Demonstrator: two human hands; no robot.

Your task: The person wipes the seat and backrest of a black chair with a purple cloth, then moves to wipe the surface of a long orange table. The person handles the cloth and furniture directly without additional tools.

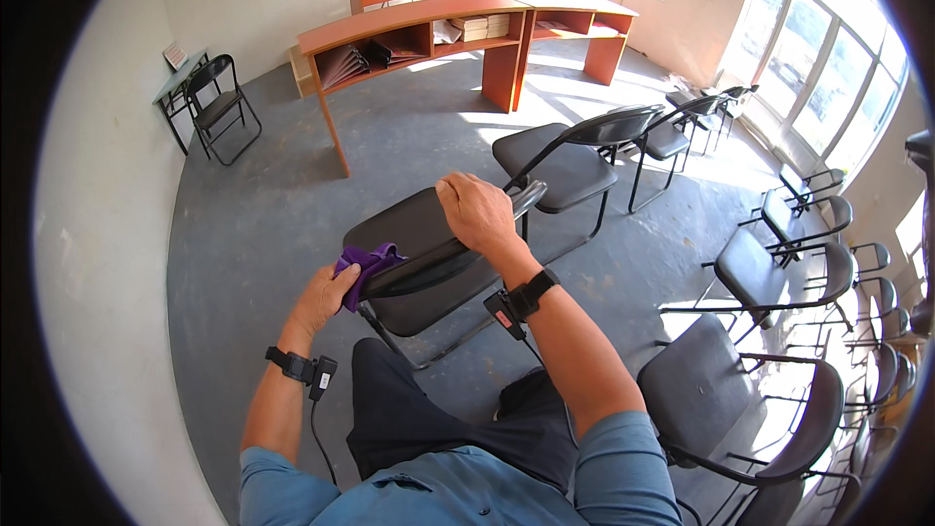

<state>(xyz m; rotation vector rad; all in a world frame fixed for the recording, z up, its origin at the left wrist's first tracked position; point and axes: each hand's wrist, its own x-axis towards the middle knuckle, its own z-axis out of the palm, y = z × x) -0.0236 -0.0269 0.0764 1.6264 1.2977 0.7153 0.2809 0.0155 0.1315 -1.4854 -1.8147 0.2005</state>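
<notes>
A black folding chair (pixel 402 223) with a padded seat and a curved backrest stands right before me, its backrest towards my body. At the left end of the backrest, my left hand (pixel 326 297) grips a purple cloth (pixel 367 263) that is draped against the chair's edge. My right hand (pixel 478 212) rests on the right end of the backrest with its fingers curled over the top; the fingertips are hidden, and whether it also holds something cannot be told. Both wrists wear black straps with small devices and cables.
Another black folding chair (pixel 559 161) stands just beyond, at the right. More chairs (pixel 749 267) stand in rows along the right side. Orange-brown desks (pixel 424 14) with papers and folders on their shelves stand ahead. A folding chair (pixel 219 109) is by the left wall.
</notes>
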